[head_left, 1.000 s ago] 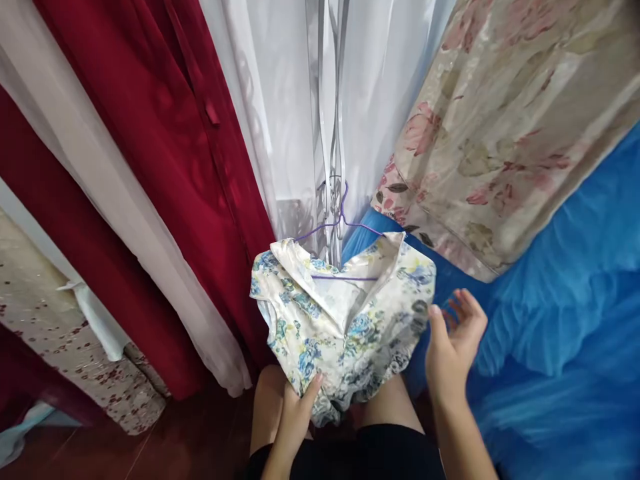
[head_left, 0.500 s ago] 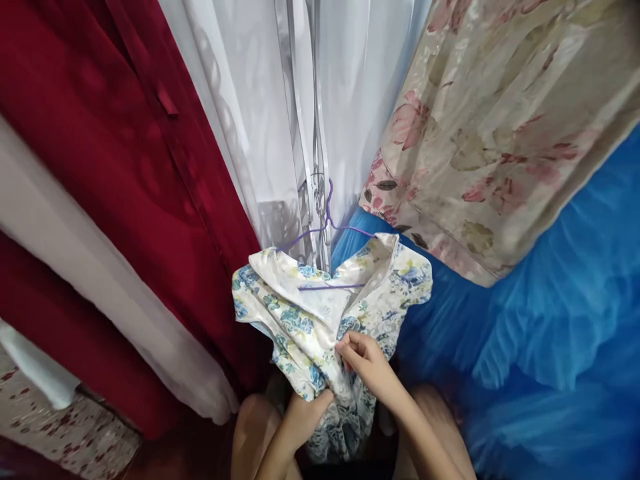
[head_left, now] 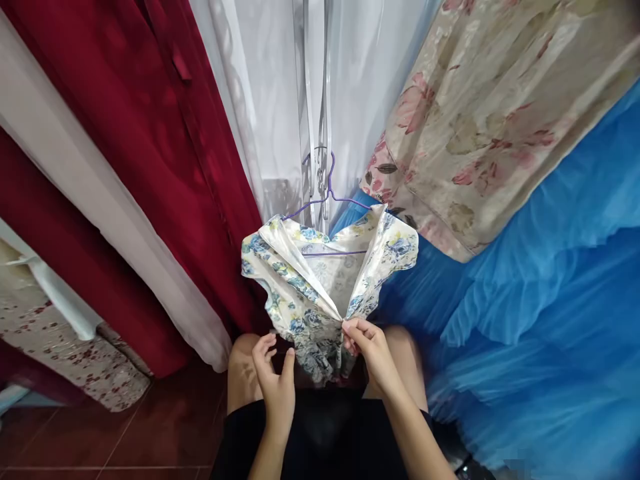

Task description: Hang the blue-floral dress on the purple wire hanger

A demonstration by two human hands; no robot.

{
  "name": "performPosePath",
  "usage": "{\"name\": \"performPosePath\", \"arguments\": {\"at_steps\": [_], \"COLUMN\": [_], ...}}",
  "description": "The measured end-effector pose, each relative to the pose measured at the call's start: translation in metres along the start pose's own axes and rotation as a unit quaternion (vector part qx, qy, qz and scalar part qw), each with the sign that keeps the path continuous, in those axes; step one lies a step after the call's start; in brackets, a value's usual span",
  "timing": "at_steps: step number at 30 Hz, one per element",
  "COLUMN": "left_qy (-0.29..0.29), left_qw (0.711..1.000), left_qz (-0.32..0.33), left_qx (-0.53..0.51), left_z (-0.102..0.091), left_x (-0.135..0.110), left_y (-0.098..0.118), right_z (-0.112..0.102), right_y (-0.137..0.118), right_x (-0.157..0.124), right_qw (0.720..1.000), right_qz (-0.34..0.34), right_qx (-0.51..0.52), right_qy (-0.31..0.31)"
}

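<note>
A white garment with a blue and yellow flower print (head_left: 320, 287) hangs on a thin purple wire hanger (head_left: 327, 200), its collar spread open toward me. My right hand (head_left: 367, 350) pinches the front opening of the garment just below the collar. Free of the cloth, my left hand (head_left: 275, 383) hovers with its fingers spread a little below and left of the garment's hem, above my knee.
Other hanging fabrics crowd around: dark red cloth (head_left: 150, 147) at left, sheer white cloth (head_left: 280, 100) behind the hanger, a beige pink-flowered fabric (head_left: 480, 120) at upper right, blue tulle (head_left: 540, 320) at right. A speckled beige cloth (head_left: 65, 347) hangs over the brown tiled floor (head_left: 125, 440).
My left hand has let go of the garment's lower part and drawn back with fingers spread. My right hand came from the open air at right and took hold of the front opening.
</note>
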State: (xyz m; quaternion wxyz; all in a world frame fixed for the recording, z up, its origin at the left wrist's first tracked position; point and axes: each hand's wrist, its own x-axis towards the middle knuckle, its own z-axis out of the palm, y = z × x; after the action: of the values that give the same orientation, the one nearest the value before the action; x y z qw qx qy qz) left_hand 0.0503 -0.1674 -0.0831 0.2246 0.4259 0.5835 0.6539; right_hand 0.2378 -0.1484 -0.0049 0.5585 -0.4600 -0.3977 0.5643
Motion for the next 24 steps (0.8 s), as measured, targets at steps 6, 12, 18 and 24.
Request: {"name": "performPosePath", "arguments": {"at_steps": [6,12,18,24], "left_qy": [-0.213,-0.220,-0.283,-0.297], "left_qw": [0.969,0.962,0.939,0.940], "left_qz": [0.117,0.156,0.194,0.163], "left_qx": [0.053,0.042,0.032,0.038], "left_z": [0.039,0.075,0.066,0.061], "left_x": [0.004,0.035,0.038,0.017], "left_y": [0.035,0.024,0.026,0.046], "right_z": [0.009,0.011,0.010,0.011], "right_y": [-0.012,-0.016,-0.016,-0.050], "right_x": [0.017,0.051,0.048,0.040], "right_qw": [0.998,0.983,0.994,0.997], "right_qz": [-0.007,0.033,0.047,0.010], "right_qx": [0.001,-0.090,0.011,0.061], "right_qy": [-0.055,-0.158,-0.100,-0.046]}}
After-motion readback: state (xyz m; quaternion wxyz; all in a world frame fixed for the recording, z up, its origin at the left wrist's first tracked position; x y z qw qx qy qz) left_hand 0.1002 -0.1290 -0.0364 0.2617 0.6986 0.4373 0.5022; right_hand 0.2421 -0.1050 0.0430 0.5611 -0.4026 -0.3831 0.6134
